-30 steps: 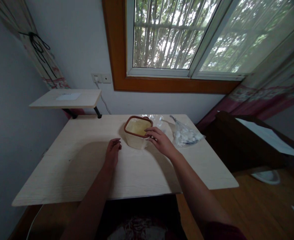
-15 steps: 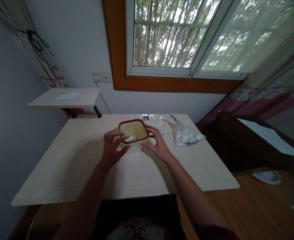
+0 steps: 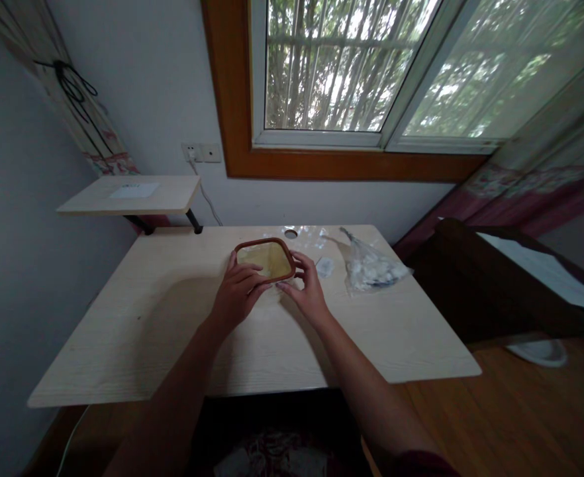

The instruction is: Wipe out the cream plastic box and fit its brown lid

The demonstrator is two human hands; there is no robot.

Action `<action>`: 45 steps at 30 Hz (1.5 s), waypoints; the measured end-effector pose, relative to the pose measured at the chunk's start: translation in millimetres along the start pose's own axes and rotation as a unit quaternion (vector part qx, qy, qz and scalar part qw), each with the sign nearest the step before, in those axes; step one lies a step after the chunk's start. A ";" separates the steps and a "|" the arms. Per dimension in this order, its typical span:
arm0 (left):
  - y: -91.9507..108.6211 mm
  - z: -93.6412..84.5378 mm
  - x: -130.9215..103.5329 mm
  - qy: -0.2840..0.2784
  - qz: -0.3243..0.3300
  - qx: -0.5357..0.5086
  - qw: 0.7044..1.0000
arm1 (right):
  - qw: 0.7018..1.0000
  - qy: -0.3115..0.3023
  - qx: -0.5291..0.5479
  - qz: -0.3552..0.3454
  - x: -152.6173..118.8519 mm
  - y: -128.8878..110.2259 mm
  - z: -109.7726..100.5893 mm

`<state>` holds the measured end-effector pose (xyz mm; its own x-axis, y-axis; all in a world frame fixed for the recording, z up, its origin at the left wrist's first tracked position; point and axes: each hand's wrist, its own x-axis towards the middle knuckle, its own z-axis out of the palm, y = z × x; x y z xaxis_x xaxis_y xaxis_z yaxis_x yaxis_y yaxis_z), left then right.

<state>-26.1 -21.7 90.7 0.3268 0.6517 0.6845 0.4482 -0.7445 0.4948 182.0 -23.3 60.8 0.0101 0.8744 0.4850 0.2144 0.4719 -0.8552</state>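
A rectangular food container (image 3: 278, 258) with a brown rim and a yellowish see-through top is at the middle of the desk, towards the back. My left hand (image 3: 241, 289) is closed on its left and front edge, with fingers lying over the top. On the other side, my right hand (image 3: 308, 285) grips the right edge and front corner, thumb at the front. The fingers hide part of the container's sides. Whether its base rests on the desk I cannot tell.
On the desk (image 3: 173, 358), a clear plastic bag (image 3: 374, 268) with whitish contents lies to the right. A small round whitish piece (image 3: 324, 267) lies between bag and container. A raised shelf (image 3: 173, 199) stands at the back left, and a cable hole (image 3: 291, 234) is behind the container.
My left hand has moved right along the container's front edge, its thumb now close to my right thumb. Both hands have closed in on the container, which stays in nearly the same place.
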 end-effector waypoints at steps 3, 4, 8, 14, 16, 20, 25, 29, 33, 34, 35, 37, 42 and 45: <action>2.1 0.8 0.6 0.013 -0.004 -0.016 1.000 | 1.000 0.012 0.009 0.017 -1.4 -1.2 2.9; 2.3 1.1 0.8 0.015 -0.006 -0.019 1.000 | 1.000 0.016 0.007 0.021 -2.1 -1.9 3.9; 0.4 4.4 -1.4 0.029 -0.011 -0.025 0.999 | 0.999 0.042 -0.001 0.029 -6.9 -3.1 7.3; 0.4 11.1 -7.5 0.037 -0.002 -0.008 0.999 | 0.996 0.084 0.006 -0.007 -15.9 3.2 10.4; 2.6 12.9 -7.9 0.037 -0.011 -0.018 0.999 | 0.995 0.099 0.008 -0.013 -18.4 5.5 11.9; 6.8 15.7 -6.3 0.050 -0.030 -0.038 0.998 | 0.992 0.122 0.015 0.008 -24.3 9.5 15.7; 7.0 14.8 -3.1 0.047 -0.023 -0.049 0.997 | 0.989 0.138 0.018 0.043 -33.6 16.1 18.5; 6.5 14.7 -3.3 0.038 -0.001 -0.037 0.999 | 0.986 0.160 0.018 0.053 -38.7 22.1 19.6; 5.9 18.6 -7.3 0.035 -0.013 -0.042 0.998 | 0.984 0.168 0.032 0.052 -40.5 24.2 19.4; 5.3 19.5 -8.2 0.033 -0.016 -0.045 0.998 | 0.984 0.166 0.030 0.056 -40.6 23.9 18.9; 4.6 20.0 -8.6 0.031 -0.018 -0.047 0.998 | 0.985 0.162 0.026 0.060 -40.7 23.2 18.3; 3.0 19.8 -7.7 0.022 -0.019 -0.047 0.998 | 0.986 0.152 0.017 0.063 -40.7 21.4 16.8; 5.3 13.8 4.4 -0.041 0.015 0.014 0.999 | 0.991 0.128 0.000 0.047 -40.8 18.3 14.9; 12.1 10.4 11.8 -0.075 0.026 0.076 0.994 | 0.991 0.130 -0.004 0.038 -41.5 20.4 16.3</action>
<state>-8.2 -21.5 99.2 0.4690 0.6352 0.6136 0.5446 -0.7550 0.3653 170.0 -48.2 20.3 0.2782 0.8480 0.4511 0.2114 0.4040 -0.8900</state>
